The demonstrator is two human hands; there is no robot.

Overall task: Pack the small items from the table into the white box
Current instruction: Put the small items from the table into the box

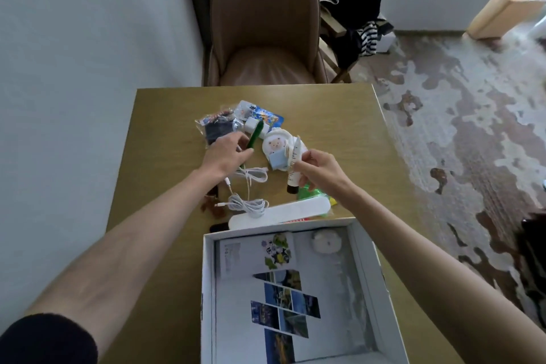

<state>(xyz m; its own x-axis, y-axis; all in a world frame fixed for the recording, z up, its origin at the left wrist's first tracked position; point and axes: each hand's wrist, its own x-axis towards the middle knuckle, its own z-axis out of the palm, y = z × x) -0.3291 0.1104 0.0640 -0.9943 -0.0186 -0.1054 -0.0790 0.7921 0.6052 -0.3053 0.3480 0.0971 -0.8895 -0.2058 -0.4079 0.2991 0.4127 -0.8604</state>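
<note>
The white box (208, 281) lies open at the table's near edge, with a photo brochure (283, 304) and a round white item (326, 241) inside. My left hand (226, 152) grips a green pen-like stick (254, 134) above the pile of small items. My right hand (320, 167) pinches a white tube with a dark cap (295, 174), lifted off the table. A bear-face item (276, 151) sits between my hands. White cables (249, 189) and a long white case (280, 213) lie in front of the box.
Plastic-wrapped packets (218, 124) and a colourful card (266, 117) lie at the far side of the wooden table (165, 133). A green wrapper (310, 195) sits under my right wrist. A brown chair (266, 32) stands behind the table; clothes (351, 9) hang to its right.
</note>
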